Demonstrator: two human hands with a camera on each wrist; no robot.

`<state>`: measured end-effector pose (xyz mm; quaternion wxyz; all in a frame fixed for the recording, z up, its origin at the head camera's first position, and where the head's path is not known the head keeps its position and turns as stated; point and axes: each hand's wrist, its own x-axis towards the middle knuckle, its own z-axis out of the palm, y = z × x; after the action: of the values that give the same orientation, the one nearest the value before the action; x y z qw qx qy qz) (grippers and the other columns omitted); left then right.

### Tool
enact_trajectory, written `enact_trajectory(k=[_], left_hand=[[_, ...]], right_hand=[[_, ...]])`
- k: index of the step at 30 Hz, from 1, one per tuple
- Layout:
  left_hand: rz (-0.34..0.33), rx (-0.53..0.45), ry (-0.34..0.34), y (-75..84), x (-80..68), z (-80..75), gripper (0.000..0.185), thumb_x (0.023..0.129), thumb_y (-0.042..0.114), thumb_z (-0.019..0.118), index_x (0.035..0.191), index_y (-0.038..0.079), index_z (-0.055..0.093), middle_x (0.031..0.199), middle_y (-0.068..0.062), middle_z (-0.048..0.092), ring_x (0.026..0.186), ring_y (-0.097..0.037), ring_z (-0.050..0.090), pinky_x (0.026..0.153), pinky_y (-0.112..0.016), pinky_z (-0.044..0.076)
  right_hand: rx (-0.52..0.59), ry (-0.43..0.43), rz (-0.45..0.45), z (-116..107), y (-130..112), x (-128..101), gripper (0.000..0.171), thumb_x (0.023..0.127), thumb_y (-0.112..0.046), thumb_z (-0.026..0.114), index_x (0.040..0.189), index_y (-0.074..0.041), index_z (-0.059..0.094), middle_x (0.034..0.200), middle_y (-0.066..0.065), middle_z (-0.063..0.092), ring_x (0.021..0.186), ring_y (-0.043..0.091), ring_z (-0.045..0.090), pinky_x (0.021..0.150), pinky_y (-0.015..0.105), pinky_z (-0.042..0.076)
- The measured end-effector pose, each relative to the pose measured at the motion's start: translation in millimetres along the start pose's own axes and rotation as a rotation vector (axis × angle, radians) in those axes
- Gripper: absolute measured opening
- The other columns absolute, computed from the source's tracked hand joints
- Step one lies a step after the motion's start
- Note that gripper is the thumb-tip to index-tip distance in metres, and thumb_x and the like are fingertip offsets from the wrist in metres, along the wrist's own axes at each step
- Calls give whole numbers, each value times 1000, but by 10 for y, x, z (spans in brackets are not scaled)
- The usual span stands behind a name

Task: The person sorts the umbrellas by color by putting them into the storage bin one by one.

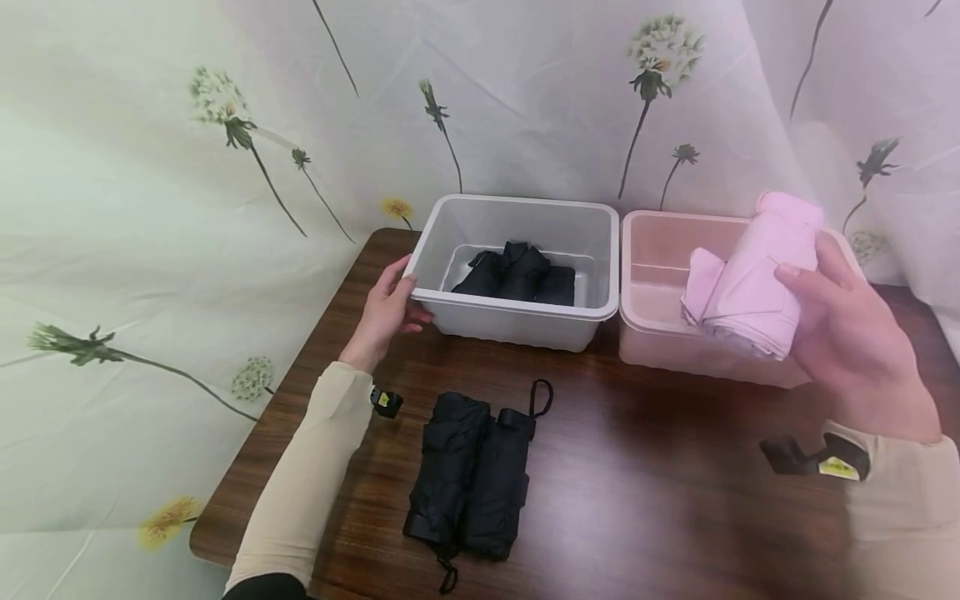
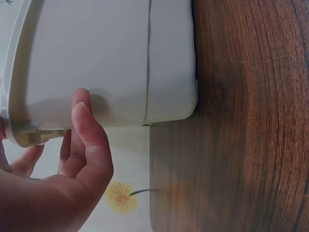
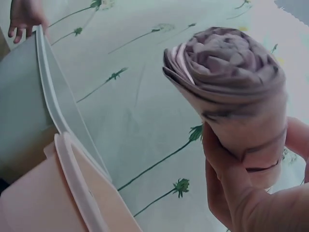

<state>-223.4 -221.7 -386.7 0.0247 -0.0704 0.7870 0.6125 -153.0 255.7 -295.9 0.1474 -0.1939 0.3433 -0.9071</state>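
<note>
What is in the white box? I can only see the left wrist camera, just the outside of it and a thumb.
Observer: Folded black umbrellas lie inside the white bin.
Operator: Is the other hand doing anything?
Observer: Yes, the right hand grips a folded pink umbrella above a pink bin.
Operator: Where is that pink bin?
Observer: Right beside the white one, on the same wooden table.
Operator: Are there more umbrellas?
Observer: Two more black ones lie side by side on the table, in front of the white bin. The left hand holds that bin's corner.
</note>
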Motion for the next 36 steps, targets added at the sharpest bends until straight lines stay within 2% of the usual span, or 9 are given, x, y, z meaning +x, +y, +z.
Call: enact_trajectory(k=[3, 7, 10, 12, 16, 21, 25, 31, 36], left_hand=[[5, 6, 3, -5, -4, -2, 41, 93, 43, 40, 133, 42, 32, 124, -7, 49, 82, -36, 63, 62, -39, 53], [-3, 8, 6, -4, -10, -5, 40, 93, 43, 40, 132, 43, 32, 122, -7, 50, 82, -35, 63, 63, -40, 53], [-13, 7, 10, -8, -14, -6, 40, 93, 43, 40, 132, 43, 32, 120, -8, 51, 80, -32, 64, 64, -41, 53], [-14, 8, 9, -15, -16, -9, 41, 93, 43, 39, 133, 43, 32, 120, -9, 51, 79, -31, 64, 65, -42, 53], [-15, 4, 10, -23, -24, -12, 40, 93, 43, 40, 133, 43, 32, 122, -9, 50, 77, -29, 65, 67, -44, 53], [-17, 4, 11, -20, -27, -11, 40, 92, 44, 40, 132, 44, 32, 122, -8, 50, 77, -29, 65, 68, -45, 52], [-21, 8, -7, 20, -47, -6, 42, 93, 43, 40, 134, 42, 31, 126, -10, 48, 81, -32, 64, 67, -43, 53], [-28, 1, -14, 162, -137, 18, 42, 95, 34, 37, 137, 34, 30, 129, -12, 45, 83, -37, 62, 65, -43, 53], [-24, 13, -14, 207, -171, 35, 42, 96, 32, 36, 138, 31, 29, 128, -13, 46, 86, -40, 61, 64, -41, 53]], right_hand=[[-23, 78, -9, -26, -25, 50, 49, 94, 7, 20, 139, -11, 27, 113, 15, 55, 96, 28, 58, 74, 39, 50], [-90, 182, -26, -60, -29, 136, 36, 92, 9, 29, 122, -1, 46, 104, 14, 60, 89, 25, 61, 70, 35, 51], [-154, 219, -25, -86, -9, 198, 30, 91, 10, 33, 113, 4, 53, 98, 14, 63, 84, 23, 63, 68, 32, 52], [-223, 232, -16, -105, 10, 237, 29, 91, 9, 36, 114, 5, 53, 96, 13, 64, 81, 22, 64, 66, 30, 53], [-371, 331, 26, -136, 51, 295, 31, 88, 2, 50, 118, 0, 54, 96, 11, 66, 80, 19, 66, 65, 29, 53], [-487, 495, 80, -157, 94, 365, 55, 78, -7, 67, 128, -7, 44, 99, 4, 65, 80, 15, 65, 65, 27, 53], [-567, 535, 105, -184, 122, 398, 69, 75, -10, 71, 135, -9, 36, 100, 1, 63, 78, 13, 66, 62, 28, 54], [-755, 571, 148, -211, 178, 482, 73, 73, -18, 74, 136, -13, 37, 99, 0, 61, 74, 10, 65, 59, 27, 54], [-987, 619, 243, -213, 205, 520, 76, 73, -34, 72, 138, -23, 34, 126, 16, 45, 78, 4, 61, 64, 24, 53]])
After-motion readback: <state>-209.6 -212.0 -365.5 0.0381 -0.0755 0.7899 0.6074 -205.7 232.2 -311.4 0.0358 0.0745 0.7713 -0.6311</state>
